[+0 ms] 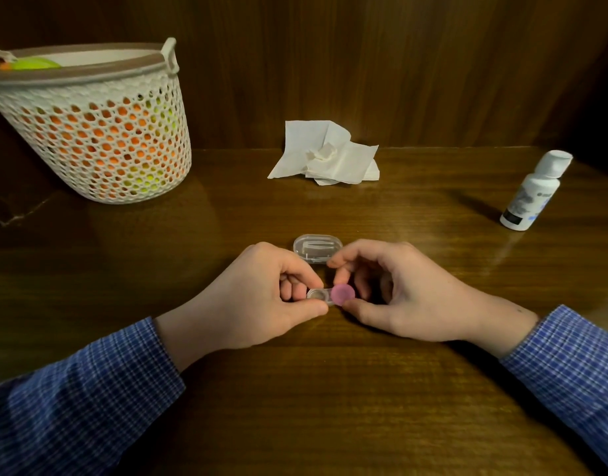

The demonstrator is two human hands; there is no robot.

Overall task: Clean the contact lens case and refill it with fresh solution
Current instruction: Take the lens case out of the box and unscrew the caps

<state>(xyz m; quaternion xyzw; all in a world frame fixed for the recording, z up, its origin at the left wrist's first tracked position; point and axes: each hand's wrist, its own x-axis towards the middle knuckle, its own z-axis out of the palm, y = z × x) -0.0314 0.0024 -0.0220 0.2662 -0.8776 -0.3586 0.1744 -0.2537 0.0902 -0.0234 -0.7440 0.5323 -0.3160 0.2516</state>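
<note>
The small clear contact lens case (319, 295) is held just above the wooden table (330, 389) in front of me. My left hand (258, 297) pinches its left end, where an uncovered well shows. The pink round cap (342, 294) sits on the right well, and my right hand (398, 290) grips it between thumb and fingertips. A white solution bottle (534, 191) with its cap on stands at the far right. Crumpled white tissue (325, 154) lies at the back of the table.
A clear plastic box (317, 247) with white tools inside lies just behind my hands. A white mesh basket (93, 121) with orange and green contents stands at the back left. A dark wooden wall rises behind the table.
</note>
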